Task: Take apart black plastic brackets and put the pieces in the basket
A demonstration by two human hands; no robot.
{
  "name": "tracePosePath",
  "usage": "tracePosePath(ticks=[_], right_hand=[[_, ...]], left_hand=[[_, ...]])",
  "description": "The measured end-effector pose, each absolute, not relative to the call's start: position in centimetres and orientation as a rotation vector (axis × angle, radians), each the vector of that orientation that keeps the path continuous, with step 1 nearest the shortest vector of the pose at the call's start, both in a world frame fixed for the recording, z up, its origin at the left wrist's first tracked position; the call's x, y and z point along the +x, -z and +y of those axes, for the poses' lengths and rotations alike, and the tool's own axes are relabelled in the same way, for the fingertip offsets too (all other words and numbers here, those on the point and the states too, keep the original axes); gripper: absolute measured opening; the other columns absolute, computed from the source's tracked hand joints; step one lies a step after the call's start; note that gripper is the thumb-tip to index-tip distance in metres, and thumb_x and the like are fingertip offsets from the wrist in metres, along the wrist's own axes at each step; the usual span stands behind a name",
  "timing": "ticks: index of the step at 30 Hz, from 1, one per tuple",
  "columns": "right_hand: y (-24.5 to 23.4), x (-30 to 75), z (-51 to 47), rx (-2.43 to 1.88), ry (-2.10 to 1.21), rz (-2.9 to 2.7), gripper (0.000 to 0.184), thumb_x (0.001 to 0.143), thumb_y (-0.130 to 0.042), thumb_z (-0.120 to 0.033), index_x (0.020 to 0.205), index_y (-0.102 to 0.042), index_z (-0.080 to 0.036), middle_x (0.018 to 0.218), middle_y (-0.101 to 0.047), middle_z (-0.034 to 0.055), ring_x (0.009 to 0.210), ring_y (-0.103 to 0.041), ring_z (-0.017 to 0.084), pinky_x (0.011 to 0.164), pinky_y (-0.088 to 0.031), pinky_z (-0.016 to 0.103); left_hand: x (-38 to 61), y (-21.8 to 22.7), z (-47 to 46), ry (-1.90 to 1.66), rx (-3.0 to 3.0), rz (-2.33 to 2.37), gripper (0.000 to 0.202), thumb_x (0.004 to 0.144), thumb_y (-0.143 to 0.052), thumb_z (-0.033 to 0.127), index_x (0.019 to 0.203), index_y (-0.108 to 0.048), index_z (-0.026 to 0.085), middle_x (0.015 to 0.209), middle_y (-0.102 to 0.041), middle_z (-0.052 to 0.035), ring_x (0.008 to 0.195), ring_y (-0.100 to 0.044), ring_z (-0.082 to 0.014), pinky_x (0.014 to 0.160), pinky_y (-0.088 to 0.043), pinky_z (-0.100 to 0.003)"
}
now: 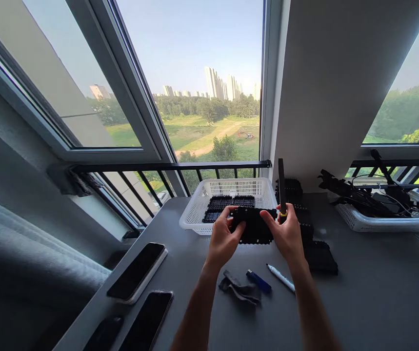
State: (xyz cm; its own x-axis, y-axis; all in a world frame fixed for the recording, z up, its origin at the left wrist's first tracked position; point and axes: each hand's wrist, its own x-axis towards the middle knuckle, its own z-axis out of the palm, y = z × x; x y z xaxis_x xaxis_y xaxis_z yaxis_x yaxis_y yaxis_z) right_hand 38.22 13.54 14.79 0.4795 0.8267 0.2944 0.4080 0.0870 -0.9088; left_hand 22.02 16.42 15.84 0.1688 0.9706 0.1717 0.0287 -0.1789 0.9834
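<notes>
A flat black panel with notched edges (256, 228) is held up in front of me between both hands. My left hand (225, 234) grips its left end, thumb across the near face. My right hand (286, 231) pinches the right end with the thumb on the face. A long dark bar with a yellow band at its lower end (281, 187) rises upright from my right hand, seemingly held in the fingers; its kind is unclear. Behind the panel stands a white plastic basket (191, 214) with several similar black panels (244, 201) inside.
More black panels (321, 257) lie in a row right of my hand. Nearer me are a grey cloth (241, 290), a blue lighter (258, 281) and a white pen (280, 278). Two phones (138, 270) lie left. Another white basket (373, 223) holds cables and black parts.
</notes>
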Motion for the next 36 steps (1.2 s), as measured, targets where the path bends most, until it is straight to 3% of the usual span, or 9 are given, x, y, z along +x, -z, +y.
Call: tracePosePath(ticks=[9,15,19,23,30,36], right_hand=[[-14.2,39.7,14.0,-1.329,-0.797,-1.048,0.053,0.063,-0.072,-0.065,0.081,-0.064,-0.016,0.060,-0.052,-0.0018,0.049,-0.042,0.011,0.046,-0.034,0.024],[-14.7,39.3,13.5,-1.159,-1.057,-0.931,0.049,0.058,-0.079,-0.058,0.073,-0.055,-0.018,0.051,-0.042,-0.0074,0.039,-0.033,0.006,0.038,-0.028,0.022],[-14.9,39.0,13.5,-1.129,-1.108,-0.918,0.051,0.052,-0.083,-0.054,0.070,-0.051,-0.020,0.050,-0.040,-0.0092,0.036,-0.034,0.006,0.036,-0.027,0.022],[-14.8,39.1,13.5,-1.104,-1.129,-0.910,0.051,0.053,-0.083,-0.054,0.070,-0.050,-0.020,0.048,-0.038,-0.0104,0.036,-0.033,0.005,0.035,-0.026,0.021],[-14.4,39.2,13.9,-1.048,-1.143,-0.850,0.050,0.059,-0.080,-0.057,0.078,-0.050,-0.020,0.045,-0.034,-0.0122,0.035,-0.028,0.004,0.035,-0.029,0.020],[-14.1,39.2,14.1,-1.038,-1.247,-0.889,0.050,0.062,-0.077,-0.057,0.085,-0.054,-0.018,0.048,-0.034,-0.0123,0.037,-0.026,0.003,0.036,-0.028,0.018]], left_hand=[[21.0,-16.0,17.3,-1.138,1.355,0.987,0.046,0.069,-0.070,0.031,0.110,-0.053,0.018,0.072,-0.066,-0.0001,0.066,-0.065,-0.0175,0.060,-0.051,-0.025],[20.6,-15.6,17.6,-1.094,1.499,1.006,0.054,0.072,-0.070,0.038,0.119,-0.053,0.019,0.089,-0.068,-0.0047,0.082,-0.066,-0.0209,0.070,-0.053,-0.030],[21.1,-15.3,17.6,-1.193,1.514,1.157,0.058,0.063,-0.078,0.043,0.111,-0.060,0.018,0.092,-0.069,-0.0070,0.085,-0.066,-0.0229,0.073,-0.052,-0.031],[21.6,-15.2,17.8,-1.280,1.452,1.143,0.059,0.060,-0.079,0.046,0.109,-0.063,0.017,0.085,-0.069,-0.0061,0.080,-0.066,-0.0224,0.070,-0.052,-0.029],[21.6,-15.0,18.2,-1.304,1.375,0.980,0.056,0.075,-0.065,0.055,0.115,-0.061,0.016,0.073,-0.064,-0.0032,0.071,-0.063,-0.0196,0.063,-0.050,-0.028],[21.9,-13.7,19.1,-1.479,1.162,1.000,0.051,0.076,-0.059,0.061,0.103,-0.056,0.017,0.089,-0.065,-0.0040,0.083,-0.062,-0.0174,0.072,-0.050,-0.027]])
